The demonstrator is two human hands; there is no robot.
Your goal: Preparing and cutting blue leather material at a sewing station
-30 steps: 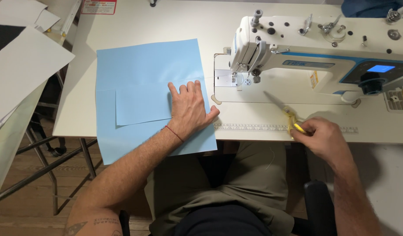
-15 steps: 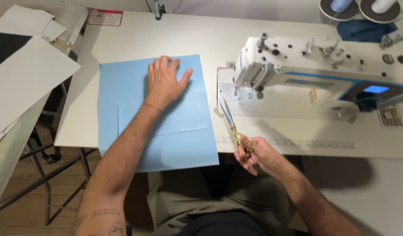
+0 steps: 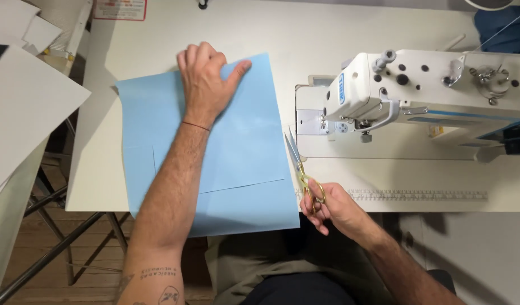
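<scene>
Blue sheet (image 3: pixel 237 147) under flat left hand (image 3: pixel 206 79); right hand (image 3: pixel 336 206) gripping scissors (image 3: pixel 302 169)

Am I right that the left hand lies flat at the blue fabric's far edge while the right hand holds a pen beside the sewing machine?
Not a pen: the head view shows the right hand holding gold-handled scissors. The left hand does lie flat at the far edge of the blue fabric, beside the sewing machine.
</scene>
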